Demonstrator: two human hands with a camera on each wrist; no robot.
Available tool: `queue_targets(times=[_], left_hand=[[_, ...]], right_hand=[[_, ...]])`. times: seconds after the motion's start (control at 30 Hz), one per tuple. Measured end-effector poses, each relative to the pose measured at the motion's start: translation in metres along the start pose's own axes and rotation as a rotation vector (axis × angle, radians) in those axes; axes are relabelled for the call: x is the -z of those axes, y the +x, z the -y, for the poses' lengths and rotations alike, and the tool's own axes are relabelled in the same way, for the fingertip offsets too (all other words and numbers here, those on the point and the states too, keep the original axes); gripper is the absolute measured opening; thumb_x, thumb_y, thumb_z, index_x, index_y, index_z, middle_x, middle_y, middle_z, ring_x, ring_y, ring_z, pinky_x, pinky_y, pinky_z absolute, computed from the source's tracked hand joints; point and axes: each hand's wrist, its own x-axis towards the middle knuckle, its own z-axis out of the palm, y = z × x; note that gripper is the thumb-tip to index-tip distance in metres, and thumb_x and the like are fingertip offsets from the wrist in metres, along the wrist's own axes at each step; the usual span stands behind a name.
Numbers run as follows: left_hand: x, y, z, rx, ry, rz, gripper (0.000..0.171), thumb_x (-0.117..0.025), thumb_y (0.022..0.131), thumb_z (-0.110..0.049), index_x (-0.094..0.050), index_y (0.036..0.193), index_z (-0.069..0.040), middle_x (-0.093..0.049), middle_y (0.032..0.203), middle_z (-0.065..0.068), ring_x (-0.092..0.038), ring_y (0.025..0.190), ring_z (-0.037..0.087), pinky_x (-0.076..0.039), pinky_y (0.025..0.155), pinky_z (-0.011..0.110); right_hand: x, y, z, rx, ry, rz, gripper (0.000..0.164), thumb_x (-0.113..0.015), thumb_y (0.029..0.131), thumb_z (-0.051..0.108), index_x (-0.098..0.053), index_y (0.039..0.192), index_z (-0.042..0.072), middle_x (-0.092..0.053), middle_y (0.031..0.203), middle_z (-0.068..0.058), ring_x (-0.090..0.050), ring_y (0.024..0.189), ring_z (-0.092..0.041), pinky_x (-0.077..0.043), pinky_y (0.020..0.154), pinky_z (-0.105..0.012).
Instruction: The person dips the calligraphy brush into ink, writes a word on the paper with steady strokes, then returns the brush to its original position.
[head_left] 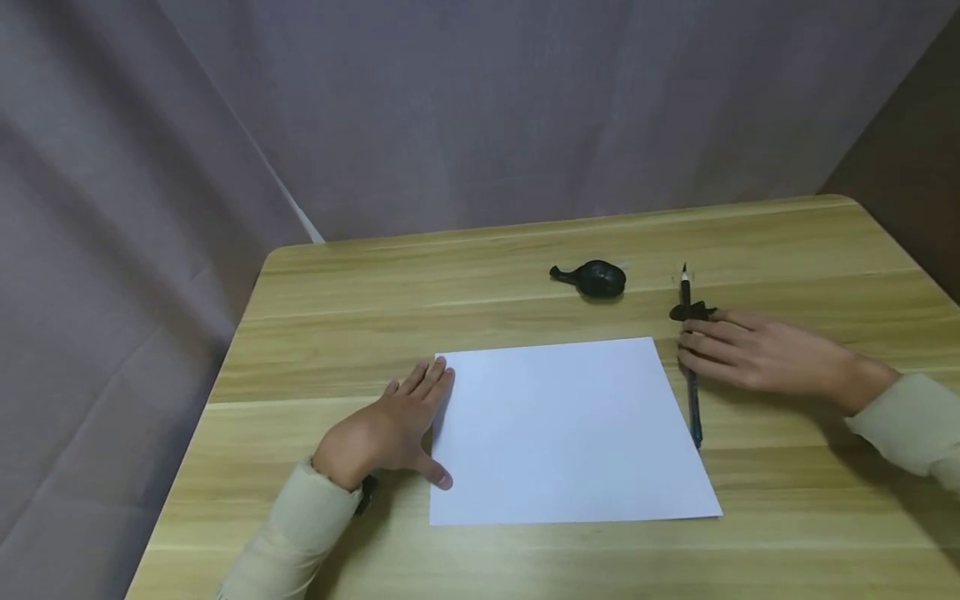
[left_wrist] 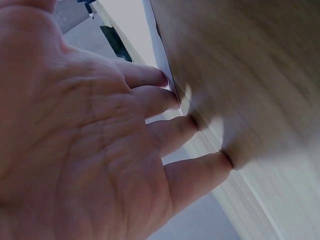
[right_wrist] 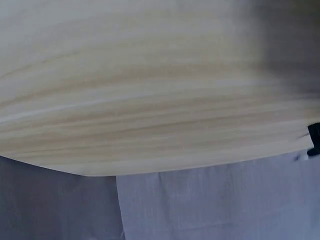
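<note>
Paper (head_left: 555, 433) flat on the wood-grain table (head_left: 337, 325), with the left hand (head_left: 386, 437) at its left edge. Fingers there straight and slightly spread: first two at the margin, other two over bare wood, thumb apart from them, over the near part of the sheet. Nothing gripped. A sound brace, by the look of it; press lightly with fingertips and thumb together, enough to stop a slide, not enough to buckle the edge.

On the other side, writing brush (head_left: 694, 408) with its tip pointing to the far table edge, its shaft apparently across a small black rest (head_left: 680, 312), its tail end at or very near the right margin of the paper. Right hand (head_left: 772, 354) palm down over the shaft, just nearer than the rest. Pinch or mere touch: impossible to tell, with the thumb hidden and nothing of the hand in the right wrist view.

Probable step in hand: taking up the brush. Set thumb and fingers on opposite sides of the shaft before any lift. Raise straight up, without dragging, to spare the rest a knock and the margin a snag. Mind the black bulb-shaped thing (head_left: 600, 279) beyond the sheet; swing the bristles well clear.
</note>
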Motion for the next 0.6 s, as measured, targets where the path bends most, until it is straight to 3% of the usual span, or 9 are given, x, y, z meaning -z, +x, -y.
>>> queue_targets(times=[0.13, 0.23, 0.37, 0.5, 0.6], left_hand=[[-0.001, 0.000, -0.001, -0.001, 0.005, -0.004, 0.143, -0.098, 0.069, -0.049, -0.008, 0.170, -0.003, 0.003, 0.178, 0.014, 0.003, 0.164, 0.035, -0.012, 0.127, 0.062], [-0.001, 0.000, -0.002, 0.002, 0.008, -0.004, 0.143, -0.099, 0.069, -0.049, -0.008, 0.169, -0.003, 0.003, 0.178, 0.014, 0.003, 0.164, 0.035, -0.013, 0.127, 0.062], [0.001, -0.001, -0.005, 0.017, 0.004, 0.002, 0.144, -0.099, 0.068, -0.047, -0.007, 0.169, -0.003, 0.004, 0.178, 0.014, 0.002, 0.164, 0.035, -0.013, 0.127, 0.062], [0.002, -0.001, -0.007, 0.032, 0.003, 0.009, 0.145, -0.100, 0.067, -0.047, -0.007, 0.169, -0.003, 0.004, 0.178, 0.014, 0.002, 0.164, 0.035, -0.013, 0.127, 0.062], [0.002, 0.000, -0.008, 0.030, 0.006, 0.011, 0.145, -0.100, 0.067, -0.047, -0.007, 0.170, -0.003, 0.005, 0.178, 0.013, 0.003, 0.164, 0.035, -0.013, 0.127, 0.062]], right_hand=[[0.009, 0.000, -0.002, 0.000, -0.030, -0.017, 0.051, -0.019, 0.110, -0.014, -0.033, 0.159, -0.009, -0.068, 0.131, -0.024, -0.069, 0.114, -0.036, -0.056, 0.094, -0.049], [0.017, 0.002, -0.003, -0.016, -0.018, -0.051, 0.051, -0.022, 0.110, -0.015, -0.032, 0.160, -0.010, -0.064, 0.134, -0.027, -0.067, 0.114, -0.039, -0.054, 0.095, -0.051], [0.030, 0.013, -0.005, -0.058, 0.036, -0.109, 0.046, -0.024, 0.109, -0.017, -0.044, 0.150, -0.013, -0.063, 0.129, -0.032, -0.065, 0.113, -0.045, -0.050, 0.095, -0.055], [0.048, 0.033, -0.006, -0.144, 0.101, -0.170, 0.039, -0.026, 0.109, -0.016, -0.056, 0.134, -0.015, -0.065, 0.125, -0.035, -0.066, 0.112, -0.047, -0.042, 0.109, -0.055], [0.058, 0.048, -0.006, -0.225, 0.162, -0.262, 0.035, -0.030, 0.110, -0.012, -0.062, 0.126, -0.015, -0.067, 0.122, -0.034, -0.067, 0.109, -0.046, -0.039, 0.114, -0.050]])
